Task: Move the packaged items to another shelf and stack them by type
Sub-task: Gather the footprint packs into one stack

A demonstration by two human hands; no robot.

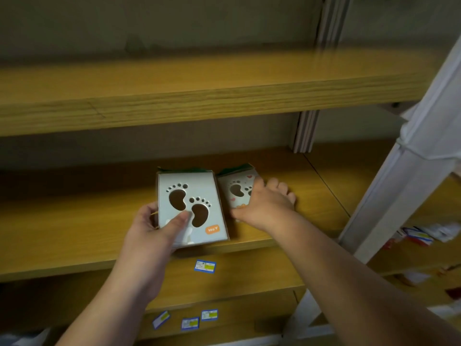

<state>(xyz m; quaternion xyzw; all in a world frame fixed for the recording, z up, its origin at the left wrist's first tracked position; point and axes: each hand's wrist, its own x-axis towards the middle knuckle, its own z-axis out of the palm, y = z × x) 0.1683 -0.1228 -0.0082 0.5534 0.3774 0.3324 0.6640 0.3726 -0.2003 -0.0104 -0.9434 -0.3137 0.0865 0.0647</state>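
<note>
Your left hand [159, 226] grips the near left edge of a flat rectangular cardboard package [192, 206], fingers curled round its side and the thumb pressed flat on its smooth pale blue-grey front. That front has two foot-shaped cut-outs showing a dark brown inside, with small round toe holes above each, and a rounded orange tag in its near right corner. The package lies on the middle wooden shelf [74, 221], a board with a yellowish grain, reaching to its front edge.

Just beside it on the right, a second package [235, 187] sits at a slight angle, paler, with the same foot cut-outs and small pink hearts. Your right hand [264, 204] lies over its near right part, fingers spread loosely and reaching past onto the board; whether they actually clasp it, you cannot tell.

Small blue-edged price labels [205, 266] stick to the shelf fronts below.
</note>
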